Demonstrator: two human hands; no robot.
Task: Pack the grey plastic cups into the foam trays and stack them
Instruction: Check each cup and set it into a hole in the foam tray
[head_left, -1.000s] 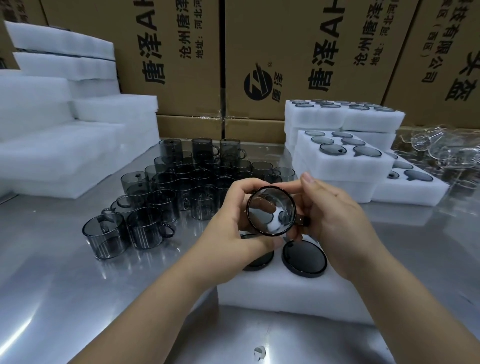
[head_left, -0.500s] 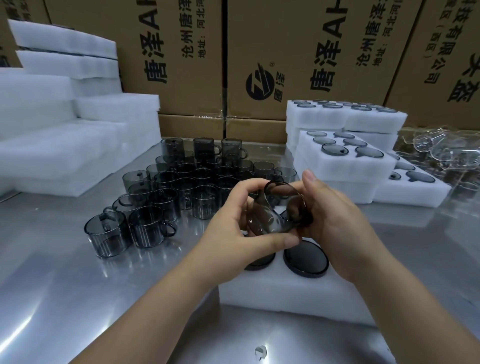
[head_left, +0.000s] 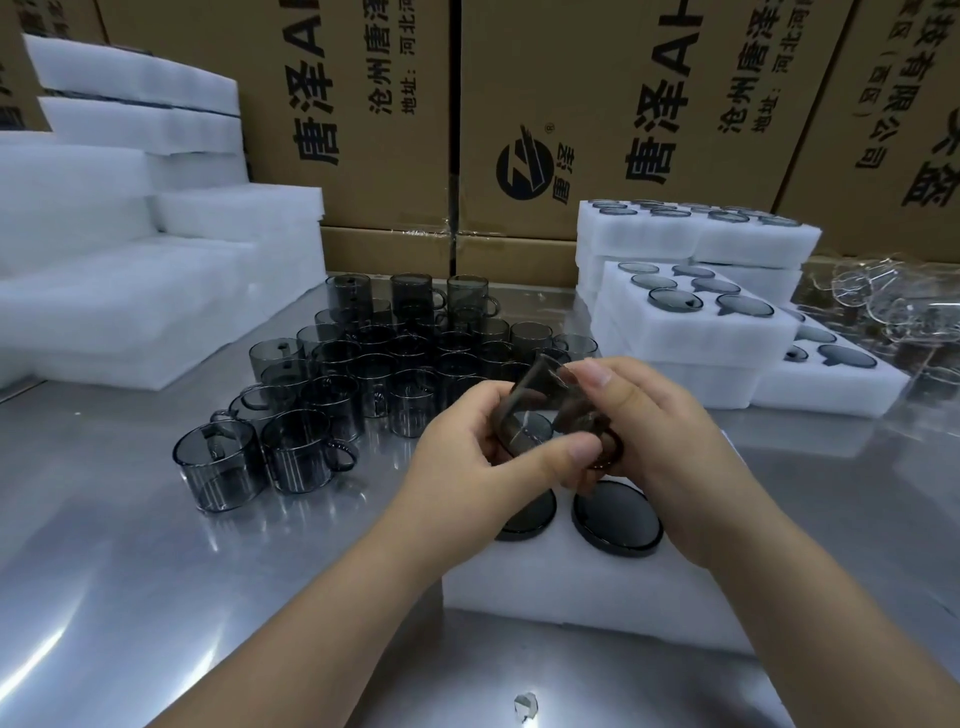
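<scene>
Grey see-through cup (head_left: 545, 415) sits tilted between both hands, held up over the foam tray (head_left: 582, 597) right at the near edge of the tabletop (head_left: 130, 571). Left hand (head_left: 478, 457) pinches the body with the thumb across the front, right hand (head_left: 670, 431) closes on the far side where the handle pokes out, so both sets of fingers are clamped on that one cup. My guess is it's being turned to line the handle up with the notch in a pocket, though the pocket itself is hidden under the hands so can't say for sure. Two cups (head_left: 615, 522) are already sunk in the tray's front row, only their dark rims showing. Loose cups (head_left: 374, 374) are bunched just to the left within easy reach, and filled trays (head_left: 696, 322) are stacked back right, out of the way, with blank foam (head_left: 130, 291) piled far left.
</scene>
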